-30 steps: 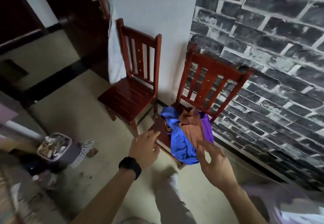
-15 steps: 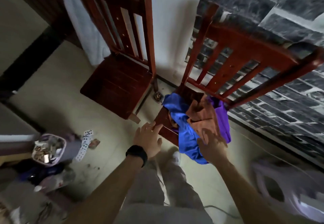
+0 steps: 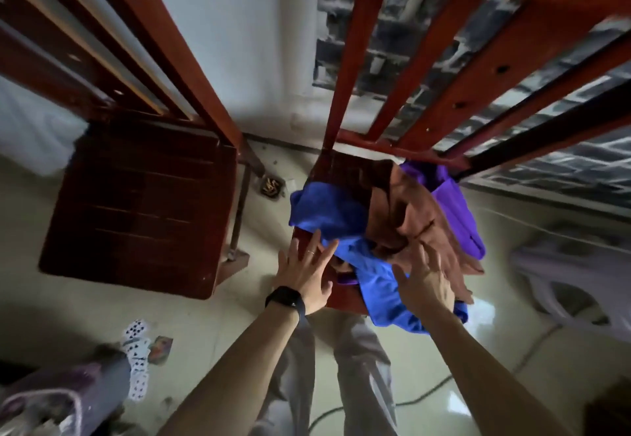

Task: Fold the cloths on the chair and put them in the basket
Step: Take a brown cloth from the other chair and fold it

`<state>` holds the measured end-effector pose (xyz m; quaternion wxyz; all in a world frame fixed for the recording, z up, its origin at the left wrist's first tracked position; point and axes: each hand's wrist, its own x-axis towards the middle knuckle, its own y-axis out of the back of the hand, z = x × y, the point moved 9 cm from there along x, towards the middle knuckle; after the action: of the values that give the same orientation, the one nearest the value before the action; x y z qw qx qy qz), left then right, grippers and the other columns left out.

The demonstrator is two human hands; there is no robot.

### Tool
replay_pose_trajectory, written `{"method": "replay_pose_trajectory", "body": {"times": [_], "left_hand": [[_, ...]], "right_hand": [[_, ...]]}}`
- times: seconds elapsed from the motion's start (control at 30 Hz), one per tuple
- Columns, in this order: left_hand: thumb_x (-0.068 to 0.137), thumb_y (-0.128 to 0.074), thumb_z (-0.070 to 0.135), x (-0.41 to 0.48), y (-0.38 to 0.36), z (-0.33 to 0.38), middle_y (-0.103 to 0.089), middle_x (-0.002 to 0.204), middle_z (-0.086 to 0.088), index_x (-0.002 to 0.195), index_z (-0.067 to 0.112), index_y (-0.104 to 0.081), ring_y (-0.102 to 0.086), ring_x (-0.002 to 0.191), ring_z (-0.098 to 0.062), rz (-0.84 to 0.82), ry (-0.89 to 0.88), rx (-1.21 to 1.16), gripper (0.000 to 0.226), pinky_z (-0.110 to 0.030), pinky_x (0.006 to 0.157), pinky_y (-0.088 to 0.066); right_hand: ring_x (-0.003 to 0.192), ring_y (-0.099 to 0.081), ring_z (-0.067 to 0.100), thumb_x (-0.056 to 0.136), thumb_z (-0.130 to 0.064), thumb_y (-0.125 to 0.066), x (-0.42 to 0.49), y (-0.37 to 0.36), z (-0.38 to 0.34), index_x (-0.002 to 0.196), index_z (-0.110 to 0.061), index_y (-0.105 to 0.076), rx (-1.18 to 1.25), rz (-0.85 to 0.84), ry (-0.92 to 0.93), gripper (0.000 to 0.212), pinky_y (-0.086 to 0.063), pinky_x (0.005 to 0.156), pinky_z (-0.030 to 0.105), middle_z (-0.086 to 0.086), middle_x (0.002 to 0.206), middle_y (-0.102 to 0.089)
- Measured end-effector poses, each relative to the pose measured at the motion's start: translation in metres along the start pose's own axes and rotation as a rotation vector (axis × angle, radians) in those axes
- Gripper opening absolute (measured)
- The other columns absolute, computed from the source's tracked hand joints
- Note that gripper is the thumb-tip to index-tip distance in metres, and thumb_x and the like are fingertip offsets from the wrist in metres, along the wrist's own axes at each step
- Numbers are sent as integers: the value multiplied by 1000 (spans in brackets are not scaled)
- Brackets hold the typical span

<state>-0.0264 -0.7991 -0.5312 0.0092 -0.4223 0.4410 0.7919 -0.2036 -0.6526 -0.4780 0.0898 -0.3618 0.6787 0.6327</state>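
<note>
Head view: left hand [image 3: 304, 271] at the chair [image 3: 345, 169] seat's front edge, right hand [image 3: 426, 280] over the brown cloth [image 3: 409, 217] heaped on the blue cloth [image 3: 327, 210], fingers [image 3: 313, 241] spread wide, holding nothing, seemingly poised to lift one for folding.

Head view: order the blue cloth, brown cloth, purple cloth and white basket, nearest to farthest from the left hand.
1. crumpled blue cloth, at the fingertips of the left hand.
2. brown cloth, mid-pile.
3. purple cloth, pile's right.
4. white basket, on the floor, far right.
</note>
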Motion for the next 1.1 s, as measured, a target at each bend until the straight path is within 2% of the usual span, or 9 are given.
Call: {"method": "replay_pose_trajectory", "body": {"times": [0.13,0.27,0.4,0.5,0.63,0.73,0.83,0.97,1.1], "left_hand": [[92,-49,50,27,-30,-14,21,162,5,150,45,14,5,149,-41,-53,-79,100,87,-64,115,-4],[94,-49,44,32,-37,-21,23,161,10,152,46,10,7,149,-37,-154,-106,74,83,-64,115,-1],[95,-45,40,28,-13,-16,-4,165,7,155,36,-9,-15,147,-35,-234,-116,67,70,-57,115,-15],[93,-47,37,7,31,-4,-31,157,4,150,28,-26,-30,140,-31,-173,-158,61,61,-52,109,-27],[93,-49,38,-35,109,22,-48,146,2,146,30,-36,-44,134,-24,-42,-218,27,55,-43,104,-37],[93,-53,39,-73,174,50,-50,146,3,146,28,-39,-45,134,-19,82,-304,-17,57,-35,104,-40],[90,-56,42,-120,229,79,-49,147,3,147,29,-39,-47,133,-21,172,-382,-49,60,-36,104,-42],[86,-62,46,-197,289,121,-55,140,2,142,31,-44,-52,127,-23,297,-544,-87,61,-38,99,-47],[80,-66,58,-264,325,150,-55,138,2,144,32,-41,-57,122,-19,326,-662,-165,74,-39,95,-50]], "right_hand": [[100,-60,47,100,-30,-48,14,-18,9,137,-24,-48,-34,91,-78,38,-42,68,44,15,135,-42],[107,-56,47,94,-14,-49,17,-10,15,139,-19,-49,46,149,-64,45,-46,74,49,16,131,-50],[97,-57,47,89,-14,-45,-13,31,18,120,-9,-55,177,329,-67,33,-47,70,49,21,116,-56],[87,-55,45,92,-20,-41,-54,80,17,111,-10,-55,262,466,-69,26,-45,67,46,19,109,-52],[88,-55,38,94,-3,-53,-120,157,12,113,-10,-63,321,668,-39,22,-48,72,41,14,105,-54],[86,-57,33,93,0,-56,-172,212,0,108,-11,-66,361,809,5,21,-44,78,35,11,99,-56],[87,-59,28,91,0,-59,-218,257,-20,106,-13,-68,374,901,91,21,-43,81,28,8,97,-59],[82,-63,25,91,-4,-63,-279,306,-49,110,-16,-71,393,973,217,24,-54,77,37,2,97,-60],[84,-63,20,92,-6,-62,-339,344,-76,109,-19,-71,417,1058,323,23,-55,78,36,0,101,-61]]}}
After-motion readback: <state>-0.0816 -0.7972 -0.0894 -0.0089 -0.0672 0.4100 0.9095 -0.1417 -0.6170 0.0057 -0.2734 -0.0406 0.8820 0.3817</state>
